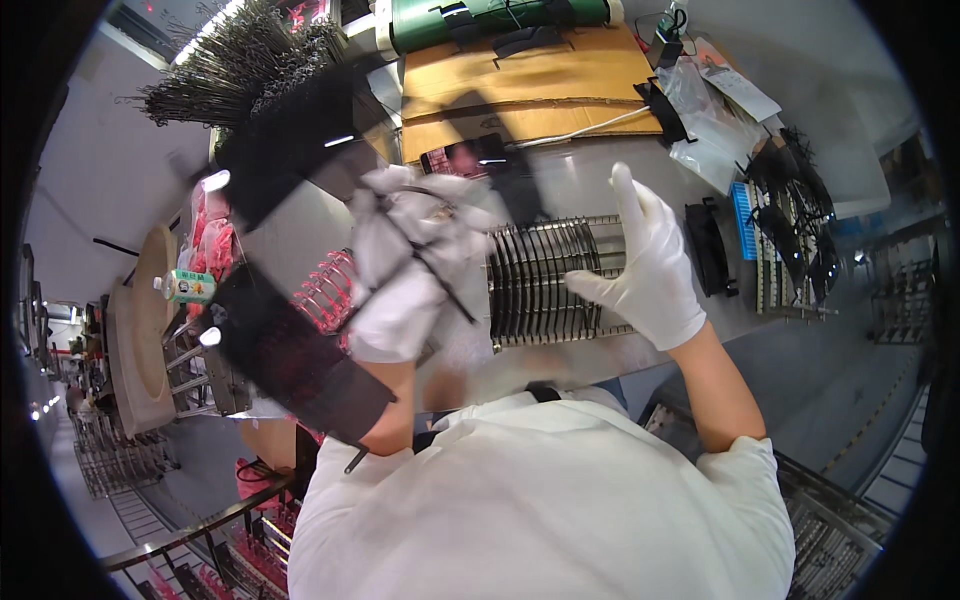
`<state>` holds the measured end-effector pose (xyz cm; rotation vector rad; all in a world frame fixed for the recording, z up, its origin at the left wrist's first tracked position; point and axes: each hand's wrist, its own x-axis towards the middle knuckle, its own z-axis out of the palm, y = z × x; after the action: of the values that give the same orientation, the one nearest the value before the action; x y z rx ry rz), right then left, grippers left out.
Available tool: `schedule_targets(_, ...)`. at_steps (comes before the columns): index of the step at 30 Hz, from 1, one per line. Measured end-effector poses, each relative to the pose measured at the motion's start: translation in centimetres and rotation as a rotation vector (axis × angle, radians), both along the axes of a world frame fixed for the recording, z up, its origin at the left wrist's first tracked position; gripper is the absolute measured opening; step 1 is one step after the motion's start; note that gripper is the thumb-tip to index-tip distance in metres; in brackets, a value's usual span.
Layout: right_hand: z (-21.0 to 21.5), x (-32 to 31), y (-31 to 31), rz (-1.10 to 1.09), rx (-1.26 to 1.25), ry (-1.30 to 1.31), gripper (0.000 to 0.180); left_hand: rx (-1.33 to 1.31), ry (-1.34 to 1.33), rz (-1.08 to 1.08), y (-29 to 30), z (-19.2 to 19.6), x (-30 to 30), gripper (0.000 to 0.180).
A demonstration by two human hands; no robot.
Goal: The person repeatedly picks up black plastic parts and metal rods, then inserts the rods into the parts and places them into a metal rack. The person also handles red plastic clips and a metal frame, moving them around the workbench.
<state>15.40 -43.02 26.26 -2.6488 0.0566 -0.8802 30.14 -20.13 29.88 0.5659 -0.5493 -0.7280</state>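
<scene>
My left hand [408, 265], in a white glove and smeared by motion, grips a dark wire rack [445, 287] with flat black panels [300, 355] spread around it. The rack is blurred, and the fingers' exact hold is hard to see. My gloved right hand [650, 268] is open, thumb and fingers apart, above the right end of a metal holder with a row of curved black strips [543, 285]. Nothing shows in its grasp. Left of the strips, partly behind my left hand, are pink-coated hooks [328, 290].
Black parts on a rack [790, 225] and a single black piece [710, 247] lie to the right. Cardboard [530, 85] and a green roll [490, 22] are at the back. Wire hooks [245, 70] pile up far left; a bottle [185, 286] stands below them.
</scene>
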Motion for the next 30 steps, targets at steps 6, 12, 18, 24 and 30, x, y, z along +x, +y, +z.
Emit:
schedule_targets(6, 2.1, -0.4, 3.1, 0.351, 1.474, 0.631, 0.054, -0.026, 0.452, -0.536, 0.1, -5.6, -1.2, 0.050)
schedule_targets(12, -4.7, -2.7, -3.4, 0.047, 1.495, 0.561, 0.039, -0.051, -0.079, -0.159, 3.7, -2.3, 1.0, 0.087)
schedule_targets(18, -10.6, -3.3, -3.9, -0.124, 1.478, 0.765, 0.057, 0.095, -0.044, 0.028, 4.5, -2.6, 0.1, 0.087)
schedule_targets(24, -12.2, -3.2, -2.8, -0.128, 1.071, 0.785, 0.068, 0.184, -0.072, 0.141, 5.3, -2.2, 0.0, 0.087)
schedule_targets(30, -7.4, -1.3, -0.7, -0.297, 0.220, 1.043, 0.084, 0.207, -0.013, 0.086, 4.5, -3.3, -0.3, 0.085)
